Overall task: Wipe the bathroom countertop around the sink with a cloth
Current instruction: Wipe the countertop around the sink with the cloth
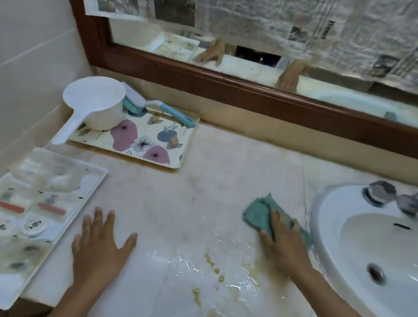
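Note:
A pale marble countertop (200, 173) runs left of a white sink (330, 249). A crumpled green cloth (258, 214) lies on the counter close to the sink's left rim. My right hand (284, 244) presses down on the cloth with its fingers spread over it. My left hand (99, 248) rests flat on the counter, fingers straight and splayed, holding nothing. Between my hands the counter is wet, with a puddle and yellowish smears (214, 271).
A floral tray (150, 138) at the back left holds a white scoop (92, 107) and a blue-handled brush (155, 108). A white tray of small toiletries (3, 208) sits at the near left edge. The tap (414, 204) stands behind the basin. A newspaper-covered mirror (246, 54) hangs above.

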Available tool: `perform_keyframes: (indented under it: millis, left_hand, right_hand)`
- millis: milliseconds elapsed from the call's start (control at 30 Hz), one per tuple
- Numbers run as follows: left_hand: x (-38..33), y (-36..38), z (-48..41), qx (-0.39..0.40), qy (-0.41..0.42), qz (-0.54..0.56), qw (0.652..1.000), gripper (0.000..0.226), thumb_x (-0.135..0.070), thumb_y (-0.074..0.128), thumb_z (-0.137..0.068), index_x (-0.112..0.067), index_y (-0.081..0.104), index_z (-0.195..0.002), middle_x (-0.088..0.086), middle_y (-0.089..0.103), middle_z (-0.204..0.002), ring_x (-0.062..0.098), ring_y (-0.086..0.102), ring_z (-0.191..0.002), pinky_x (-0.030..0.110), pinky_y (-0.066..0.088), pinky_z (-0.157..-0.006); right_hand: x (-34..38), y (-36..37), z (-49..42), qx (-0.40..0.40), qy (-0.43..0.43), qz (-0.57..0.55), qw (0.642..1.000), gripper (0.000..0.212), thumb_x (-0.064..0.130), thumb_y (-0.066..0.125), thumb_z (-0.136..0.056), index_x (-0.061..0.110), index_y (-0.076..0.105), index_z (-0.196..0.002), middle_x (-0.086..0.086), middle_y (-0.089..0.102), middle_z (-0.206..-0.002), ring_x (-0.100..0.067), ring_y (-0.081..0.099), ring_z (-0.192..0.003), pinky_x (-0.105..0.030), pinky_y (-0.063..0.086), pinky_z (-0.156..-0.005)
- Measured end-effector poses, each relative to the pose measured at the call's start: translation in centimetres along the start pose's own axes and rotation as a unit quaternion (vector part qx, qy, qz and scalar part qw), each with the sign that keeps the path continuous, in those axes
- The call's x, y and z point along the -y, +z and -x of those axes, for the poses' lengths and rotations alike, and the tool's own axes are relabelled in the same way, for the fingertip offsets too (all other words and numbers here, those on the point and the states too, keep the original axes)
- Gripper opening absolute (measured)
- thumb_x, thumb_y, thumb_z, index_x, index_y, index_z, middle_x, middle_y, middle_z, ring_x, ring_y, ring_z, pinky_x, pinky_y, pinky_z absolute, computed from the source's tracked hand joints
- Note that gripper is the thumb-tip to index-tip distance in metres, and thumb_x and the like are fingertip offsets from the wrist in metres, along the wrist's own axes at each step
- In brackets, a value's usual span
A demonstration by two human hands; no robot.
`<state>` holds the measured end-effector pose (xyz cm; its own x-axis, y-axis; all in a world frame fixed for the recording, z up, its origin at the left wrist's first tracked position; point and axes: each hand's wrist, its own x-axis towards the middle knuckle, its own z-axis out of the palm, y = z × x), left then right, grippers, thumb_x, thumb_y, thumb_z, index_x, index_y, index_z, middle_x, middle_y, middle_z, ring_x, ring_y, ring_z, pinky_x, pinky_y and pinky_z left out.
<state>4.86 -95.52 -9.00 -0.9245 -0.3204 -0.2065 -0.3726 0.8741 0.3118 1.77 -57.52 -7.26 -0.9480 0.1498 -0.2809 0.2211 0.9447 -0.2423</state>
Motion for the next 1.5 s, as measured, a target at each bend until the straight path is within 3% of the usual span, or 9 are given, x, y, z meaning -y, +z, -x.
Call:
perform_keyframes:
  millis: [133,400,567,733,867,967,1167,1367,1500]
  left_hand:
    - [-0.3,-0.2,-0.1,0.022,-0.006,0.009,1.000,0.079,-0.059,0.043,-0.092,-0.022,0.013,-0.156,-0.001,-0.008,-0.164,0.020,-0.009,-0.150,0.045,0.004,-0.120]
    - [-1.0,-0.5,-0.5,0.061,-0.007,-0.073,0.995,0.079,-0.058,0.034,-0.095,-0.018,0.002,-0.155,0.007,-0.013,-0.163,0.027,-0.011,-0.149,0.050,0.005,-0.119]
    - [-3.2,-0.3,-0.8,0.062,-0.065,-0.053,0.995,0.078,-0.055,0.040,-0.094,-0.017,0.009,-0.155,0.014,-0.008,-0.162,0.033,-0.008,-0.149,0.055,0.008,-0.117]
    - [-5.0,1.2,-0.4,0.053,-0.101,-0.078,0.990,0.072,-0.060,0.025,-0.096,-0.022,0.006,-0.155,0.019,-0.013,-0.160,0.041,-0.009,-0.147,0.060,0.008,-0.115]
    - [-5.1,1.5,-0.6,0.056,-0.107,-0.093,0.988,0.070,-0.059,0.019,-0.097,-0.024,0.002,-0.155,0.020,-0.014,-0.160,0.042,-0.010,-0.146,0.060,0.007,-0.115]
    - [-4.9,1.3,-1.1,0.070,-0.107,-0.094,0.987,0.070,-0.060,0.020,-0.097,-0.025,0.001,-0.155,0.019,-0.015,-0.160,0.041,-0.012,-0.147,0.060,0.008,-0.115]
    - [-5.2,1.2,-1.8,0.067,-0.120,-0.096,0.986,0.068,-0.058,0.028,-0.098,-0.026,0.006,-0.154,0.018,-0.012,-0.160,0.040,-0.009,-0.147,0.060,0.010,-0.114]
    - [-5.0,1.2,-1.3,0.058,-0.105,-0.097,0.988,0.069,-0.061,0.023,-0.097,-0.028,0.004,-0.154,0.019,-0.013,-0.160,0.040,-0.009,-0.147,0.059,0.007,-0.115]
    - [-4.4,1.5,-0.5,0.045,-0.077,-0.104,0.991,0.070,-0.062,0.016,-0.097,-0.029,-0.003,-0.155,0.018,-0.016,-0.160,0.040,-0.012,-0.147,0.056,0.003,-0.116]
  right_hand:
    - [-0.9,0.9,-1.1,-0.021,-0.075,0.061,0.995,0.068,0.061,0.001,-0.087,0.040,0.001,-0.152,0.005,0.000,-0.162,-0.020,-0.009,-0.148,-0.039,0.002,-0.118]
    - [1.5,-0.2,-8.2,-0.038,0.033,-0.036,0.998,0.053,0.043,0.014,-0.101,0.036,0.002,-0.153,0.000,-0.007,-0.162,-0.025,-0.006,-0.148,-0.046,-0.002,-0.119]
    - [4.9,3.2,-0.8,-0.022,-0.079,-0.036,0.996,0.054,0.046,0.012,-0.099,0.039,0.001,-0.152,0.008,-0.013,-0.160,-0.019,-0.016,-0.147,-0.043,-0.005,-0.119]
    - [0.2,3.6,5.2,0.001,-0.163,-0.011,0.987,0.054,0.049,0.004,-0.093,0.054,-0.005,-0.146,0.022,-0.020,-0.155,-0.008,-0.024,-0.143,-0.032,-0.012,-0.116]
    - [-3.2,1.4,-0.1,-0.029,-0.111,0.011,0.993,0.061,0.051,-0.002,-0.088,0.048,0.003,-0.149,0.014,-0.008,-0.160,-0.014,-0.011,-0.148,-0.037,-0.002,-0.118]
    - [-3.6,-0.4,-7.3,-0.048,-0.079,0.035,0.995,0.054,0.045,0.012,-0.099,0.040,0.005,-0.152,0.005,-0.004,-0.162,-0.019,-0.005,-0.148,-0.042,0.001,-0.119]
    - [1.0,-2.5,-15.6,-0.012,-0.033,0.012,0.999,0.054,0.043,0.014,-0.101,0.034,0.000,-0.153,-0.002,-0.010,-0.162,-0.027,-0.006,-0.148,-0.046,-0.003,-0.119]
    - [7.9,3.2,-3.0,0.027,-0.205,-0.014,0.978,0.053,0.044,0.016,-0.101,0.040,0.003,-0.152,0.007,-0.014,-0.161,-0.019,-0.020,-0.146,-0.044,-0.007,-0.118]
    - [5.1,4.7,5.4,0.059,-0.341,0.020,0.938,0.052,0.046,0.010,-0.098,0.049,-0.002,-0.149,0.016,-0.018,-0.158,-0.012,-0.024,-0.144,-0.037,-0.012,-0.116]
